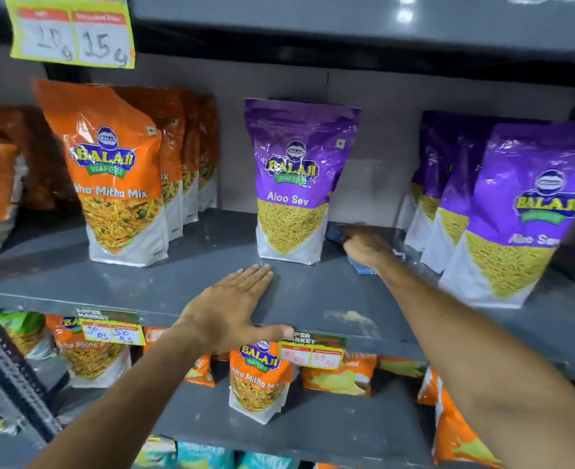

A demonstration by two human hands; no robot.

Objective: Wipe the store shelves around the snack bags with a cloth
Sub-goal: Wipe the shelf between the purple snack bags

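A grey metal shelf (pixel 184 275) holds upright snack bags. A lone purple Aloo Sev bag (pixel 294 184) stands in the middle. My right hand (pixel 367 247) presses a blue cloth (pixel 336 233) flat on the shelf just right of that bag, in the gap before a row of purple bags (pixel 512 214). My left hand (pixel 231 306) lies flat and open on the shelf's front edge, below the middle bag, holding nothing. Orange Mitha Mix bags (pixel 116 177) stand in a row at the left.
A yellow price card (pixel 72 32) hangs from the shelf above. Price tags (pixel 309 350) are clipped to the front lip. A dusty crumb patch (pixel 350 316) lies near the front edge. The lower shelf (pixel 313 424) carries more orange bags (pixel 259 377).
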